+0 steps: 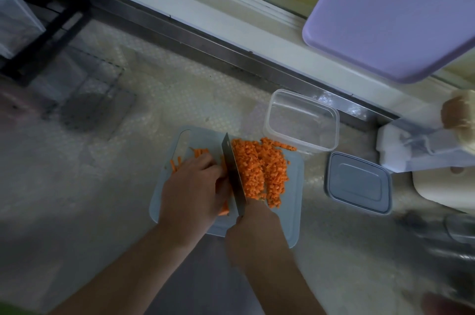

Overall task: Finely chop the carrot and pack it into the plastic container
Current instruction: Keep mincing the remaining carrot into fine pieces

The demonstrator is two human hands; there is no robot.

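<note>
The right hand (253,231) grips the knife (232,173), its blade on the board (295,186) beside the diced carrot (259,173). The left hand (191,191) presses curled fingers on carrot strips (199,152). The container (302,120) stands open nearby.

Open counter left, crowded right.
Bare counter (77,186) left of board (293,201); container (303,119) just behind, lid (358,182) beside, purple board (395,13) overhanging on right.

Dim, flat daylight from window side; soft overall blur, heavier at edges; wide-angle bending of frame borders.
</note>
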